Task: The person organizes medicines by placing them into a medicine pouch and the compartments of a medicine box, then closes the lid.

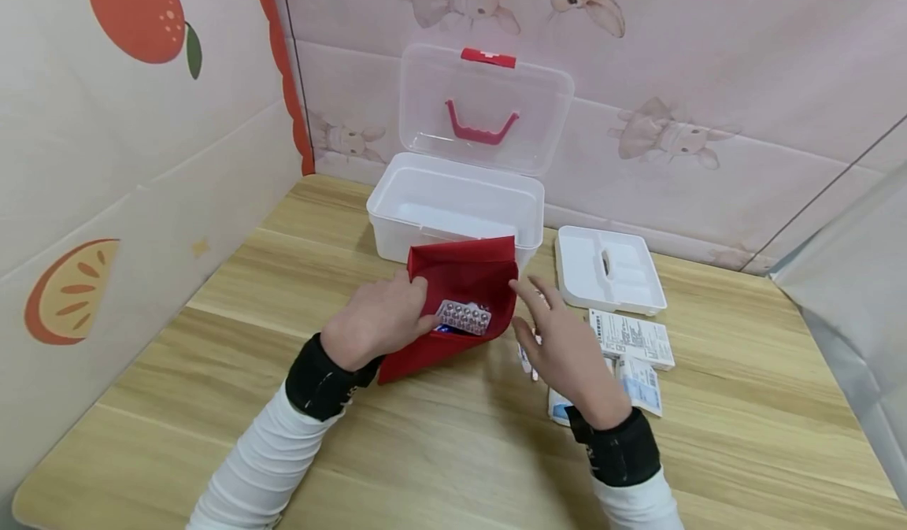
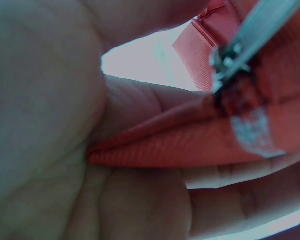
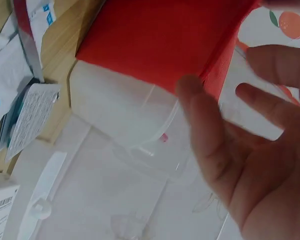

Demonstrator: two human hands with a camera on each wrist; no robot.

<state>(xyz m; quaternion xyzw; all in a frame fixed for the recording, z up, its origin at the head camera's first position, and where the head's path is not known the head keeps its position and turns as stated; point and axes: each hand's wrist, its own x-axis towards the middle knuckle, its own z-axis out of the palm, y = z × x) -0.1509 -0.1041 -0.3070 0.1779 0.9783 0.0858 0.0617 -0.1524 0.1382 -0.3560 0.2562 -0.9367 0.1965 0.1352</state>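
Observation:
A red zippered pouch [image 1: 464,274] stands with its mouth spread, tilted toward me over the table. My left hand [image 1: 383,317] grips its left side, thumb at the opening; in the left wrist view the red fabric [image 2: 180,142] runs between thumb and fingers, beside a metal zipper pull [image 2: 262,35]. Inside the pouch lies a silver blister pack [image 1: 464,317] of pills, with something blue partly hidden under it. At the pouch's right edge, my right hand [image 1: 567,349] has its fingers loosely spread and holds nothing, the fingertips right by the red rim.
Behind the pouch stands a clear plastic box [image 1: 453,187] with its lid [image 1: 489,89] raised against the wall. To its right lies a white divided tray [image 1: 577,266]. Medicine boxes [image 1: 634,339] and small packets [image 1: 640,386] lie in front of the tray, partly behind my right hand.

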